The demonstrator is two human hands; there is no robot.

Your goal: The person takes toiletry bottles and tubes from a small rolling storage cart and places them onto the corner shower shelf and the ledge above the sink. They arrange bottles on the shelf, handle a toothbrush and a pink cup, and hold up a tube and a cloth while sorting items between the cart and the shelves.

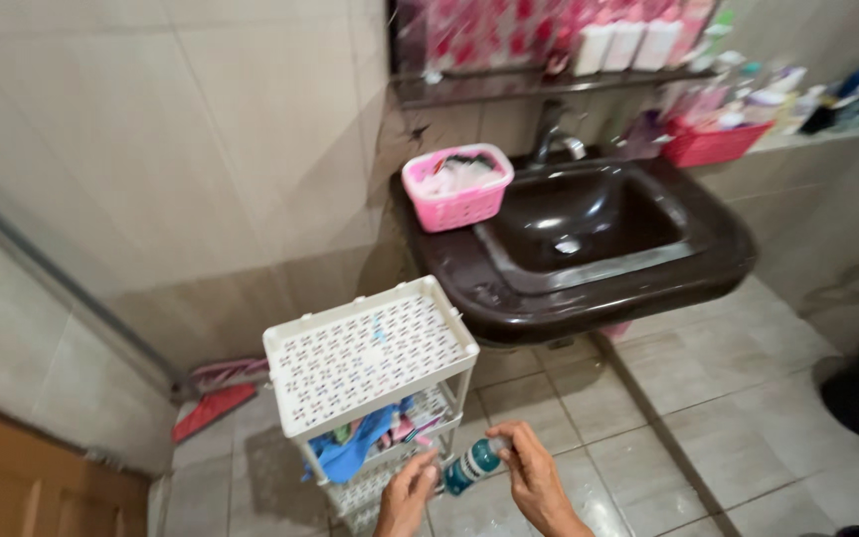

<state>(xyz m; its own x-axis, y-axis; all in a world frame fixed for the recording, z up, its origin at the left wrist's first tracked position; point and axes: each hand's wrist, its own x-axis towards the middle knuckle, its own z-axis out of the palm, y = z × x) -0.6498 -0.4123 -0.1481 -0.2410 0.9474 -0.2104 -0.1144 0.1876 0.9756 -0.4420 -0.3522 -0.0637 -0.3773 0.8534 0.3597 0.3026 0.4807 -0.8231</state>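
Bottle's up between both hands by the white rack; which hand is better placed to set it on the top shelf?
Left, probably. The left hand holds the teal bottle at its base end, right beside the white rack. The right hand grips the cap end, farther from the shelf.

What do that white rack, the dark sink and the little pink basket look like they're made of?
The white rack looks like moulded plastic: matte, with a perforated top tray and thin posts. The dark sink seems to be glazed ceramic, going by its glossy brown surface and bright reflections, though that look leaves it open. The pink basket appears to be plastic too, with lattice walls.
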